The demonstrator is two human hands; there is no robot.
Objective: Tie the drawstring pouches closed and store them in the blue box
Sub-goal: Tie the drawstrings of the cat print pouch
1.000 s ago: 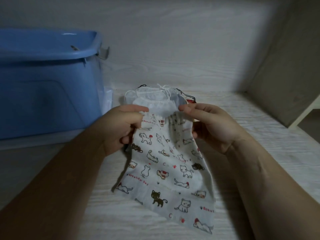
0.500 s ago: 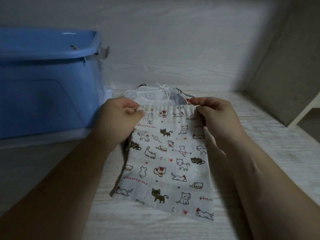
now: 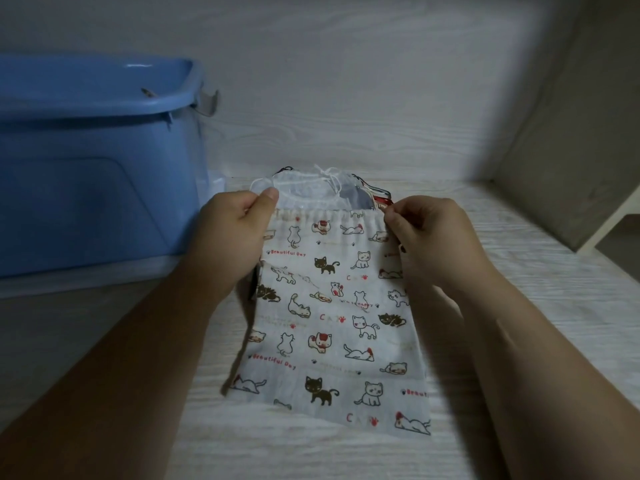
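**Pinching the cat-print pouch at both top corners**

The left hand [image 3: 235, 237] pinches the pouch's [image 3: 332, 323] top left corner between the thumb and curled fingers. The right hand [image 3: 429, 244] pinches the top right corner, its fingertips pressed together at the end of the gathered hem. No cord shows at either corner, so I cannot tell whether the hands have the string or only the cloth.

The pouch lies flat in the middle of the table [image 3: 536, 306], with its mouth toward the far edge and its bottom toward the near edge. The hem is lightly puckered but not drawn shut.

It looks like thin, limp cotton, light and probably empty. It should sag and fold when lifted, and it is neither fragile nor slippery. The best hold is likely the cords where they leave the hem at each side: pull them apart to gather the mouth, then knot them.

A pile of other pouches [image 3: 311, 192] lies just behind the mouth, with a white mesh one on top. The blue box [image 3: 93, 188] stands open at the table's far left corner, near the left hand.
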